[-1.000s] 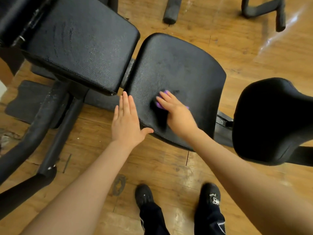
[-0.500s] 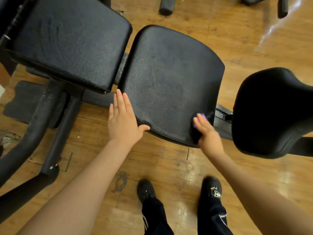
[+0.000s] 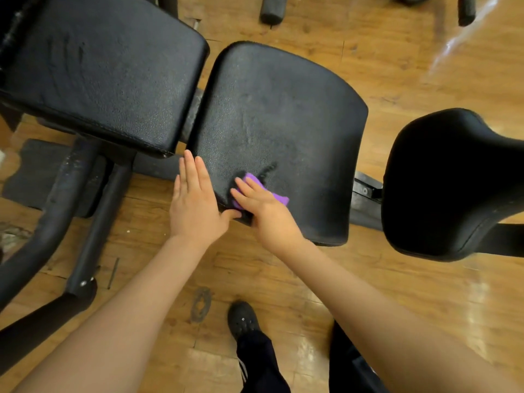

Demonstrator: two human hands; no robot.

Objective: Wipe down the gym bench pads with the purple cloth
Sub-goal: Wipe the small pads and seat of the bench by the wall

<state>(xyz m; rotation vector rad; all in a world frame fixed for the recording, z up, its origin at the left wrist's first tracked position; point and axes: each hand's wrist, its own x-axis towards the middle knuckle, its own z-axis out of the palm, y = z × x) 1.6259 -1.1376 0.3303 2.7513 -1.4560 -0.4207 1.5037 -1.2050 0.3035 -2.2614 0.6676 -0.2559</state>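
1. Step in hand: wiping the middle black textured vinyl seat pad [image 3: 283, 131] of the gym bench. The work is at the pad's near-left corner, close to the near edge.

2. Right hand [image 3: 262, 207]: laid palm-down on the small purple cloth [image 3: 279, 197], fingers extended and slightly spread, pressing the cloth flat against the pad. The fingers are not curled round the cloth; no pinch is visible.

3. Left hand [image 3: 195, 205]: flat and open, fingers straight and together, holding nothing. It rests against the near-left edge of the seat pad, thumb reaching toward the right hand. This appears to be a bracing contact.

4. Cloth position: almost wholly under the right hand; purple shows only beyond the fingers and at the far side of the hand. It lies on the pad, just beside the left thumb.

5. Progress, as a judgement: faint smears on the seat pad suggest partial coverage. The large black rectangular back pad [image 3: 99, 69] to the left and the separate black rounded pad [image 3: 453, 182] to the right have no cloth on them.

6. Next move calls for: steady downward pressure with a sliding stroke across the unwiped area, keeping the cloth from bunching or slipping over the near edge onto the wooden plank floor [image 3: 425, 293].
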